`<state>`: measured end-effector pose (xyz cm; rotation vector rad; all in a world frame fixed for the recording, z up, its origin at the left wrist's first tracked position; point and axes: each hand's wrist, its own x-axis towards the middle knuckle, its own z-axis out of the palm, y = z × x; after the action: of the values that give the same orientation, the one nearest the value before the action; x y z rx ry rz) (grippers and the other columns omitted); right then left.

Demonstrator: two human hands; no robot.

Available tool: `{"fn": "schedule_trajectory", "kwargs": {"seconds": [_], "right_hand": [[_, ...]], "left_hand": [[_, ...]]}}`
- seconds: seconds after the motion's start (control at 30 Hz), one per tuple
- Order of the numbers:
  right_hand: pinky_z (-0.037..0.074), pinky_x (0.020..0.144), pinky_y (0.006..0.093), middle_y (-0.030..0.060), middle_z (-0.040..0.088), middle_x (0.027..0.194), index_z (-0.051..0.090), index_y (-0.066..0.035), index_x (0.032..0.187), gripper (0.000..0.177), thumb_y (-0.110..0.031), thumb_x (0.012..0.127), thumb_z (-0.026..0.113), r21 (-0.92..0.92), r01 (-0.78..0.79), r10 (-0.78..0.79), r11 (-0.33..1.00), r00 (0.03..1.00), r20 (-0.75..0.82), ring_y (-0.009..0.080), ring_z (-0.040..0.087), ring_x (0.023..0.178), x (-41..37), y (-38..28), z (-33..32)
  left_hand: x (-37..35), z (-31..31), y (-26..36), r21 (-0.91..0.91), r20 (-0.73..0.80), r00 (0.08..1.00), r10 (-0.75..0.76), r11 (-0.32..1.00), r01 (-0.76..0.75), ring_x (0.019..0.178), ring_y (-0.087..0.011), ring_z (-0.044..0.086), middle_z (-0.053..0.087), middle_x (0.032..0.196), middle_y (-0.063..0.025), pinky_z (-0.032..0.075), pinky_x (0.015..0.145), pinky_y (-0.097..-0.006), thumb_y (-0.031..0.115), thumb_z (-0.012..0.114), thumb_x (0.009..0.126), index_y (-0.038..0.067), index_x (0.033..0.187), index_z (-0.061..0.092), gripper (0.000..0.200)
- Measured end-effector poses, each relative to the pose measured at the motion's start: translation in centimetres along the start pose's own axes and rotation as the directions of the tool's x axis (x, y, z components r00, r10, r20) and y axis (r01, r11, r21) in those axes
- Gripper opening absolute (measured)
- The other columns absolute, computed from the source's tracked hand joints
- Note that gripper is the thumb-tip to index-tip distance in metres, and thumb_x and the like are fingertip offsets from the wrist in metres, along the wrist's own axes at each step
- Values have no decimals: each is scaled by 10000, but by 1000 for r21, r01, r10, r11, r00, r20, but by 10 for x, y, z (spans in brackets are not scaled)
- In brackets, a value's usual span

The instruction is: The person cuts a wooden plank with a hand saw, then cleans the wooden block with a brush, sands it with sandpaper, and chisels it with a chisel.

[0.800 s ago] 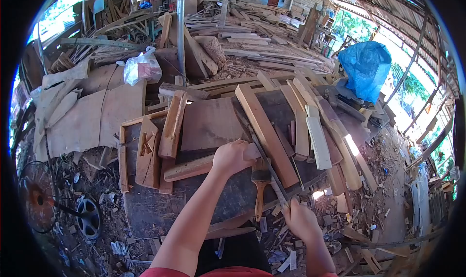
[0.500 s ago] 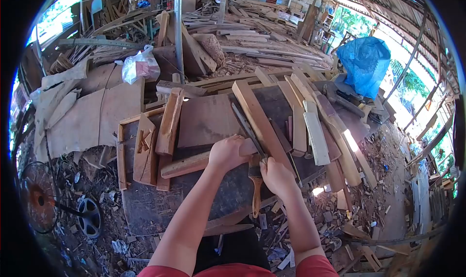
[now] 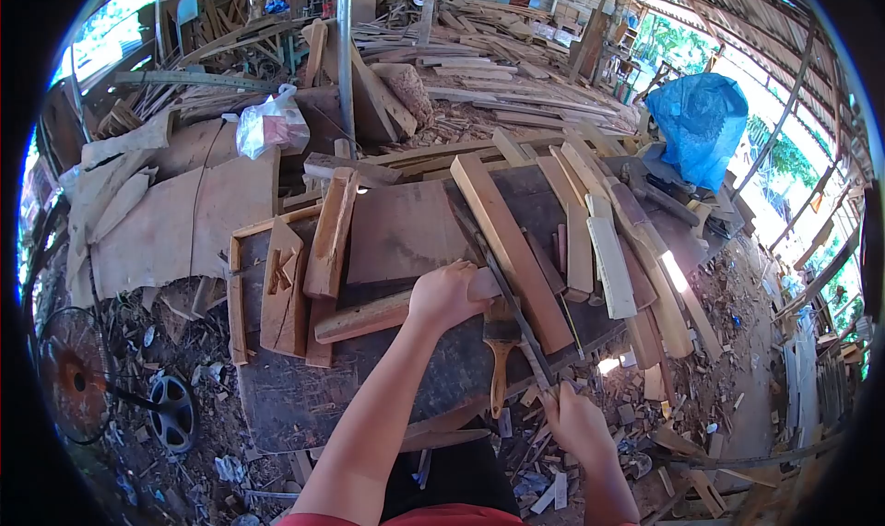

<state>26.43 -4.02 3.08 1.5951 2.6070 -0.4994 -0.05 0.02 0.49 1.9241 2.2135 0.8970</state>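
My left hand (image 3: 443,295) is closed over a wooden block (image 3: 367,318) lying across the dark worktable, pressing near its right end. My right hand (image 3: 579,425) grips the near end of a long, narrow, dark metal blade (image 3: 529,330); whether it is a saw or a file I cannot make out. The blade runs away from me, slanting past the block's right end. Under it, beside the block, lies a flat paintbrush (image 3: 500,355) with a wooden handle, pointing toward me. A thick squared timber (image 3: 512,249) rests just right of the blade.
Carved wooden pieces (image 3: 282,286) lie at the table's left, more timber strips (image 3: 608,254) at its right. A blue plastic bag (image 3: 699,125) and a white plastic bag (image 3: 272,125) stand behind. A rusty fan (image 3: 76,376) is at lower left. Wood scraps cover the ground.
My right hand has drawn the blade back toward me and to the right, away from my left hand. My left hand stays on the block. The view has shifted slightly.
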Motion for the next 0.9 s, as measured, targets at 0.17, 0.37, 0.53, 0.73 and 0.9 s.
{"fn": "schedule_trajectory", "kwargs": {"seconds": [0.17, 0.37, 0.53, 0.73, 0.9], "right_hand": [[453, 676, 508, 247, 599, 727, 458, -15, 897, 312, -319, 911, 388, 38, -24, 24, 999, 1000, -3, 425, 585, 752, 20, -17, -17], [461, 698, 504, 221, 617, 782, 495, -14, 912, 324, -321, 909, 393, 101, 67, -53, 993, 989, -140, 420, 589, 774, 99, -51, -9], [467, 705, 500, 220, 620, 781, 496, -11, 933, 323, -315, 910, 390, 96, 107, -88, 990, 978, -187, 414, 594, 781, 102, -48, -2], [465, 667, 507, 244, 605, 742, 466, -10, 902, 314, -316, 906, 398, 57, 21, -19, 998, 999, -30, 415, 595, 742, 32, -22, -9], [457, 645, 516, 247, 600, 717, 453, -22, 893, 303, -320, 906, 400, 10, -8, 8, 1000, 1000, 7, 425, 591, 717, -13, 2, -4]], "left_hand": [[-1, -1, 2, -18, 3, 1000, -1, 1000, 1, 1025, -285, 563, 552, 1172, -162, 457, 866, -350, 399, 722, 616, 39, 1056, 601, 581], [-1, 1, 1, -5, -19, 1000, -17, 1000, 17, 1036, -281, 557, 559, 1156, -171, 451, 876, -350, 393, 723, 609, 40, 1067, 599, 591], [-1, -2, 5, 8, -25, 1000, -17, 1000, 17, 1007, -273, 570, 572, 1139, -150, 466, 853, -346, 387, 712, 624, 37, 1024, 608, 542], [0, -2, 3, -20, 34, 999, -40, 999, 41, 1023, -285, 555, 562, 1155, -146, 457, 853, -351, 401, 710, 632, 43, 1037, 605, 551], [-5, -5, 6, -44, 110, 992, -58, 997, 63, 1025, -283, 553, 561, 1157, -143, 455, 856, -348, 412, 707, 635, 42, 1028, 604, 549]]}}
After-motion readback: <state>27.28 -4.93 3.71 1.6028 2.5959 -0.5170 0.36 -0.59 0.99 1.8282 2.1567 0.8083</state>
